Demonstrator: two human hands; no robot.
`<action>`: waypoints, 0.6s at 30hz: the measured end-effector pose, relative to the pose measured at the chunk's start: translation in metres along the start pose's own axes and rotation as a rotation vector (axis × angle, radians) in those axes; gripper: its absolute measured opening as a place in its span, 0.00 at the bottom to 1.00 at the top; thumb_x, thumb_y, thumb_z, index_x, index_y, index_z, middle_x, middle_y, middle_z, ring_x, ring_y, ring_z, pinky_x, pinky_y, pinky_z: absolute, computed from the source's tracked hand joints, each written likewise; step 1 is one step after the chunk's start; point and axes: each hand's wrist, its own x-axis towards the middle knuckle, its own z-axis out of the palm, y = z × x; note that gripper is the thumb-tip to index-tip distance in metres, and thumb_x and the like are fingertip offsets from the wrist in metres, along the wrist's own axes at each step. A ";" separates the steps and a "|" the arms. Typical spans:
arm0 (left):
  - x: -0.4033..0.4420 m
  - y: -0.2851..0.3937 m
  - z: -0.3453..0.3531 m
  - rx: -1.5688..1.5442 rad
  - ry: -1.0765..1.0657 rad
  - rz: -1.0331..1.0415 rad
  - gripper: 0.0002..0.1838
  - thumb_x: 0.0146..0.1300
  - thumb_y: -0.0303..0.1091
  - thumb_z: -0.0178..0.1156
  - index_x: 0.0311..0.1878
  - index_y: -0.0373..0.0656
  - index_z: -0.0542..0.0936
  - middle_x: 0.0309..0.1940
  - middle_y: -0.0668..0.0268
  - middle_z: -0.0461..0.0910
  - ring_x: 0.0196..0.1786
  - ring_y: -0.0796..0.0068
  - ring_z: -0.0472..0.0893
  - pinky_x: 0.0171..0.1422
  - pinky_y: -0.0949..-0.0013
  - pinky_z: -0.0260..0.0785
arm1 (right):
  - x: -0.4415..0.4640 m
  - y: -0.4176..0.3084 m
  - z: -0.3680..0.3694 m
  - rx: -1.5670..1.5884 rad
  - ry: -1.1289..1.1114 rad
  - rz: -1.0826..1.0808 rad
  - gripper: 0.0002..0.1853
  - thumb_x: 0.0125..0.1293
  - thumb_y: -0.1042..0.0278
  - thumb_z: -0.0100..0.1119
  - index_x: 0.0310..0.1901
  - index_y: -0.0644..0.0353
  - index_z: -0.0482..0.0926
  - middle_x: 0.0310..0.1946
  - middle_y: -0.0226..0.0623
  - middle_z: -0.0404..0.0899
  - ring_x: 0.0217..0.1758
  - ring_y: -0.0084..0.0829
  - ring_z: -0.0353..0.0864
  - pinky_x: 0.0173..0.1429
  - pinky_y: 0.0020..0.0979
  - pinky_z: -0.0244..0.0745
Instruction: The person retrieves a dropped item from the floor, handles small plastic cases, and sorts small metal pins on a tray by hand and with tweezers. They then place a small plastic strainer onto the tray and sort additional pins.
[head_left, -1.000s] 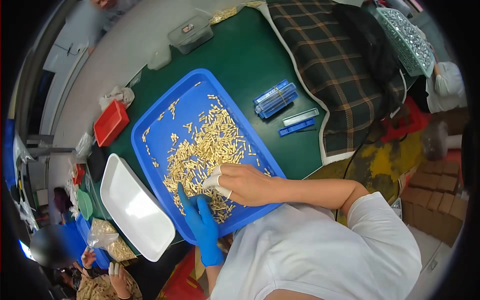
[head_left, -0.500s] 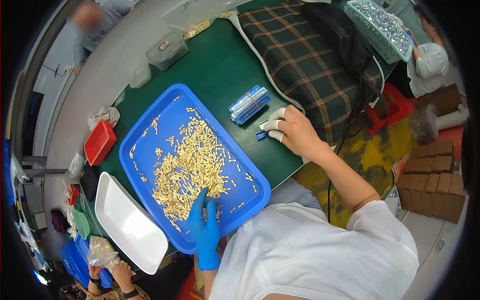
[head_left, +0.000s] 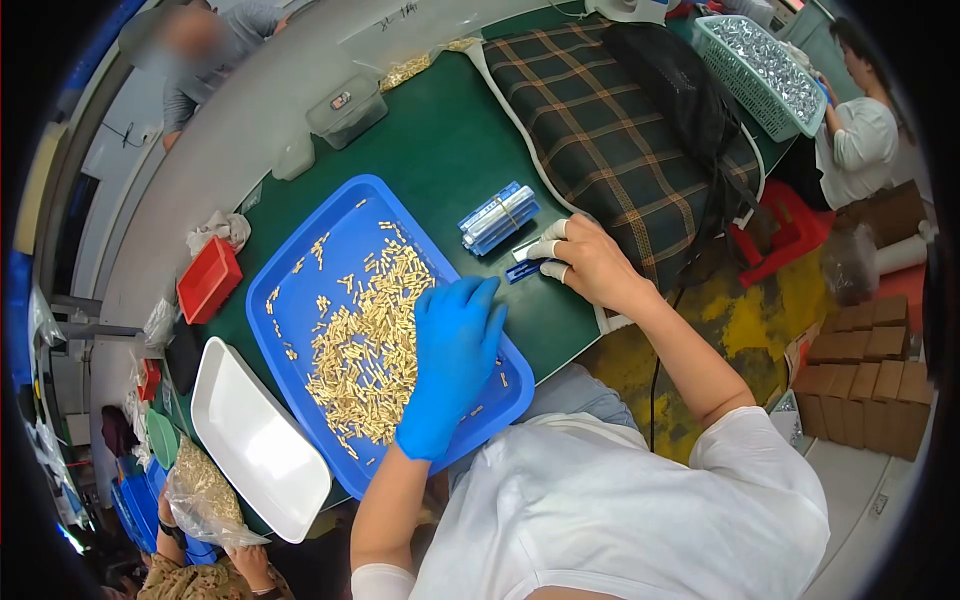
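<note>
Right hand (head_left: 600,265), white covers (head_left: 557,231) on its fingertips, bends over clear strip (head_left: 525,250) and blue strip (head_left: 521,272) on counter (head_left: 445,150); cannot tell whether it grips or only touches, as fingers hide part of both. Left hand (head_left: 455,325), blue-gloved, back uppermost, fingers extended over tray (head_left: 342,222) and across its rim; palm hidden, cannot tell if it holds anything.

Strips lie side by side, near banded bundle (head_left: 498,218).

Possible faults: strips look slim and close together, so a loose pinch could drop one or catch both. Drawn sideways, they could knock bundle. Left hand blocks sight of some pins (head_left: 375,345); a glove finger could flick a few over the rim.

Around: blanket (head_left: 570,100) lies just beyond right hand, limiting room there. White tray (head_left: 258,440) just beside tray; red bin (head_left: 210,280) and tub (head_left: 348,110) farther off. Bag (head_left: 205,490) near white tray, another person's hand (head_left: 250,563) below it. Basket (head_left: 748,93) of silvery parts well apart.
</note>
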 end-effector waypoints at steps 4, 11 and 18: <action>0.023 -0.006 0.031 0.140 -0.014 0.097 0.14 0.56 0.32 0.61 0.46 0.42 0.78 0.45 0.62 0.77 0.48 0.60 0.73 0.57 0.58 0.59 | -0.006 0.003 -0.001 -0.018 0.054 0.056 0.13 0.52 0.79 0.62 0.41 0.57 0.81 0.38 0.36 0.76 0.43 0.40 0.74 0.49 0.35 0.71; 0.028 -0.005 0.052 0.302 -0.178 0.063 0.09 0.55 0.33 0.60 0.41 0.47 0.78 0.37 0.65 0.76 0.44 0.62 0.74 0.54 0.59 0.58 | -0.018 0.004 0.001 -0.001 -0.033 0.174 0.12 0.52 0.80 0.59 0.41 0.60 0.79 0.36 0.41 0.75 0.42 0.44 0.76 0.46 0.37 0.73; 0.019 -0.011 0.054 0.237 -0.124 0.090 0.10 0.52 0.27 0.56 0.39 0.47 0.79 0.33 0.64 0.74 0.42 0.64 0.74 0.52 0.60 0.59 | -0.020 -0.001 -0.008 0.036 -0.001 0.209 0.11 0.53 0.78 0.61 0.40 0.61 0.79 0.37 0.38 0.77 0.41 0.42 0.77 0.45 0.36 0.74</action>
